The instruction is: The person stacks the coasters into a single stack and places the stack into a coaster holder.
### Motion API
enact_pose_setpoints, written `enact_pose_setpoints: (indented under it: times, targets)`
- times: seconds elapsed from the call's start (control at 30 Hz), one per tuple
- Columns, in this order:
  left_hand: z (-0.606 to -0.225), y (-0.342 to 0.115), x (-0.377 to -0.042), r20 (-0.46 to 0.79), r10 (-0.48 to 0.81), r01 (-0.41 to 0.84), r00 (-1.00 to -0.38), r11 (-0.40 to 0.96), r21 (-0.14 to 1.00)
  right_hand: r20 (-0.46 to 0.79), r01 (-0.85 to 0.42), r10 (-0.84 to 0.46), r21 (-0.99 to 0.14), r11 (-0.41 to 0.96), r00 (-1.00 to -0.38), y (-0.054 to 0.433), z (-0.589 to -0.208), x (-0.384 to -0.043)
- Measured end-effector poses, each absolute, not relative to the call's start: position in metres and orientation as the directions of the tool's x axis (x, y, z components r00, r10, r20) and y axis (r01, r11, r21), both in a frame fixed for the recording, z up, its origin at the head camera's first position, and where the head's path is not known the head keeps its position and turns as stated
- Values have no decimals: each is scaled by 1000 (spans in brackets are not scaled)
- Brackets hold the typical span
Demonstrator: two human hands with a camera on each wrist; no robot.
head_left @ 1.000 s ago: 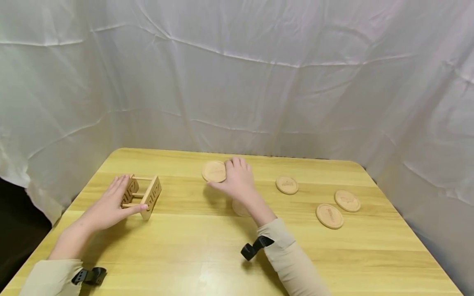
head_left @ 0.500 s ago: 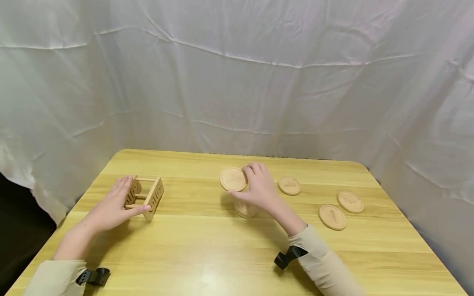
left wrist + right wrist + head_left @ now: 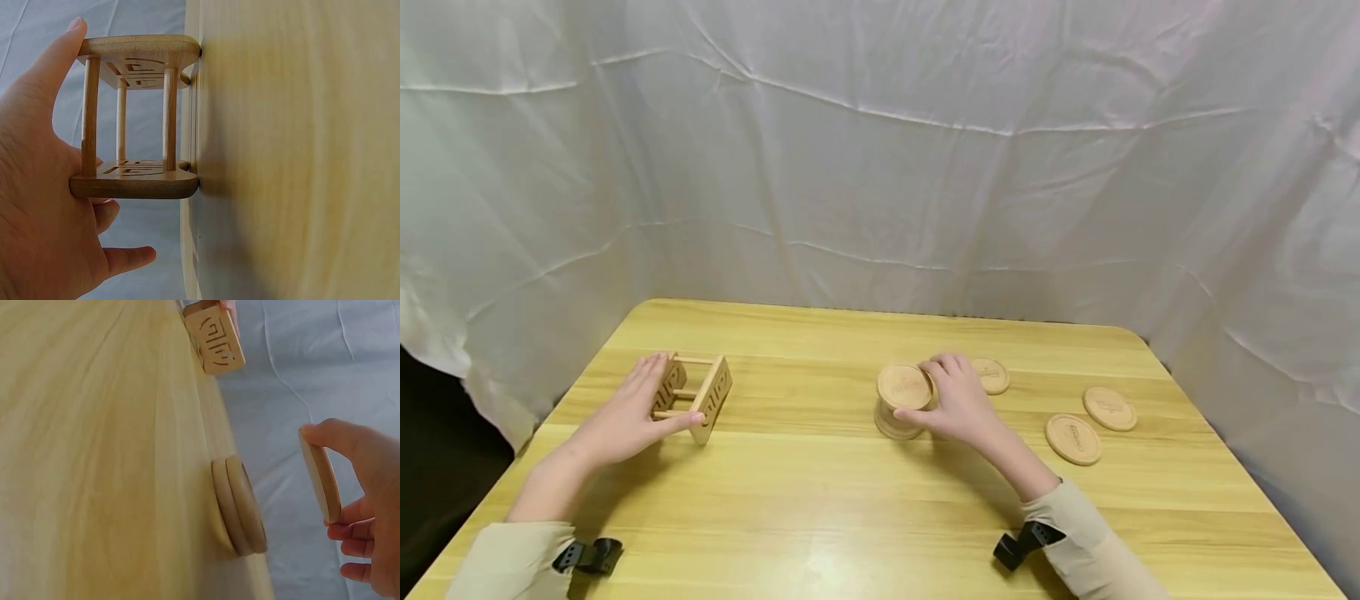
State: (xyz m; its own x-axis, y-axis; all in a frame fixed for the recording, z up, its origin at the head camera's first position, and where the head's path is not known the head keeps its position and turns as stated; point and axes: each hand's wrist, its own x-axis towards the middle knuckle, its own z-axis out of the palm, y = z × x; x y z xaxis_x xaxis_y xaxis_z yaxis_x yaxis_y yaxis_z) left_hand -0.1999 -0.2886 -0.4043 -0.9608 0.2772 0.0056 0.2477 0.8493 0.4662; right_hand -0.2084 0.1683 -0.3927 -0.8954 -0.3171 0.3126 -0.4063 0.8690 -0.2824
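Observation:
My right hand [image 3: 958, 400] pinches a round wooden coaster [image 3: 905, 387] by its edge, thumb on one side and fingers on the other. Beneath it, two stacked coasters [image 3: 239, 506] lie on the table, and the right wrist view shows a gap between them and the held one. On the left, my left hand [image 3: 625, 412] holds a small wooden coaster rack [image 3: 134, 185] with two cut-out side panels joined by rods. In the left wrist view the thumb lies at one panel and fingers show past the other. No coaster is seen between the panels.
Three more coasters lie flat to the right: one behind the right hand [image 3: 991, 377], one at the far right [image 3: 1109, 409] and one nearer [image 3: 1072, 439]. The wooden table [image 3: 820, 508] has rounded far corners. Pale curtains [image 3: 880, 167] hang behind it.
My right hand has carried the coaster rightward and nearer, from left of the stack to over it. The left hand stays at the rack, which has not visibly moved.

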Motion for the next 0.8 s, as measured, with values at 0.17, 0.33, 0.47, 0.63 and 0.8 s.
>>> enact_pose_setpoints:
  times: [0.17, 0.33, 0.47, 0.63, 0.8]
  targets:
    - [-405, -289, -200, 5, 270, 240, -963, 848, 472, 298, -397, -310, -304, 866, -903, 172, -394, -209]
    - [-405, -288, -199, 8, 276, 247, -961, 844, 476, 258, -399, -329, -301, 866, -909, 174, -399, -210]
    - [-403, -289, -199, 3, 276, 243, -961, 843, 479, 219, -401, -347, -296, 867, -912, 175, -405, -212]
    - [-403, -289, -200, 5, 272, 242, -962, 844, 478, 210, -410, -360, -294, 864, -909, 175, -409, -214]
    - [-404, -288, -201, 7, 274, 245, -962, 848, 470, 189, -408, -366, -297, 864, -911, 177, -412, -214]
